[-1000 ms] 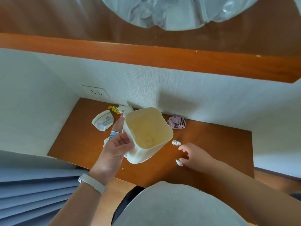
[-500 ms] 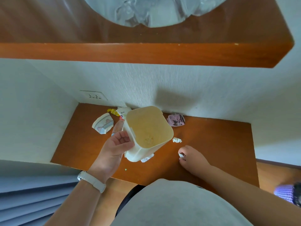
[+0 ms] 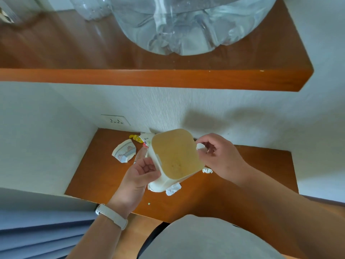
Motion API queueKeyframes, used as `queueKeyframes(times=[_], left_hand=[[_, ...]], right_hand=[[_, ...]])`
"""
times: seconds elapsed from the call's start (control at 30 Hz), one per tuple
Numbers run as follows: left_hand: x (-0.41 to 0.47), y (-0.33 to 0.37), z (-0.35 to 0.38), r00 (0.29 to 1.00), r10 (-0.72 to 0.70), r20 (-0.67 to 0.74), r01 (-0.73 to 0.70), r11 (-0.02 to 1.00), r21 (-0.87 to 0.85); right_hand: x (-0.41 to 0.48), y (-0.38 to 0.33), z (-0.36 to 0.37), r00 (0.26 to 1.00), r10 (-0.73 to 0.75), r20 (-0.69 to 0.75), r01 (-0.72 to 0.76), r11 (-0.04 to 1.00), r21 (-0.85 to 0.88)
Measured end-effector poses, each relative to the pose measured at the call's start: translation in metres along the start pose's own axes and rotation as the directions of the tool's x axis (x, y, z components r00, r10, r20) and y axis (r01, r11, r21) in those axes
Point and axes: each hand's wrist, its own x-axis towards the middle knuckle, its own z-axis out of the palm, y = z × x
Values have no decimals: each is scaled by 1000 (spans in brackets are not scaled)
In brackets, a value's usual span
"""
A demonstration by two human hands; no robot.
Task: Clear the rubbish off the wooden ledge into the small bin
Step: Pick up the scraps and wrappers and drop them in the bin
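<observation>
Left hand (image 3: 141, 171) clamped round the near-left wall of the small bin (image 3: 175, 157), thumb and fingers (image 3: 149, 166) wrapped on the outside. Bin is tipped, mouth open up and toward the person, base low over the wooden ledge (image 3: 252, 176); can't tell if the base touches the wood

Right hand (image 3: 222, 157) sits at the bin's right rim, fingertips (image 3: 202, 142) pinched together on a small white scrap (image 3: 200, 146). Scrap is just beside the rim, on its outer right side, not yet over the mouth. So the key relation: the opening lies directly left of the pinch, a short sideways shift clears the lip, then let go. My read, that's the step in hand

Left on the ledge:
- white wad (image 3: 207, 170) under the right wrist, close by the bin's near-right corner
- bigger crumpled tissue (image 3: 173, 189) at the bin's base, near side
- printed wrapper (image 3: 124, 150) left of the bin, plus yellow wrapper (image 3: 136, 137) and a label piece (image 3: 146, 138) behind it, against the wall

Right hand is nearer the two white wads; the left-side cluster is nearer the bin-holding hand, which is busy, so a cross-reach or moving the bin looks likely

Task looks early, most rubbish still out
</observation>
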Motion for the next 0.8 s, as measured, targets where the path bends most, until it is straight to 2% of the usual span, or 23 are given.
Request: queueKeyframes(times=[0.13, 0.27, 0.37, 0.47, 0.57, 0.7, 0.8], left_hand=[[-5, 2, 1, 1000, 12, 1, -12, 1000, 4], [-8, -1, 0, 1000, 12, -9, -12, 1000, 8], [-10, -3, -1, 1000, 8, -24, -7, 1000, 15], [-11, -5, -3, 998, -7, -57, 8, 1000, 10], [-12, -6, -8, 997, -23, -77, 24, 1000, 13], [-14, -7, -14, 995, -36, -98, 38, 999, 22], [-15, -7, -16, 994, -47, -100, 51, 998, 35]], right_hand=[[5, -12, 7, 981, -132, 143, 145, 986, -77], [8, -6, 10, 965, -182, 186, 204, 974, -101], [9, 8, 5, 983, -138, 120, 147, 986, -78], [13, 38, 3, 999, -11, 51, 17, 994, -107], [15, 79, 14, 977, 152, 147, -112, 962, -251], [14, 130, 39, 899, 199, 391, 55, 832, -551], [14, 150, 53, 882, 179, 436, 167, 748, -643]])
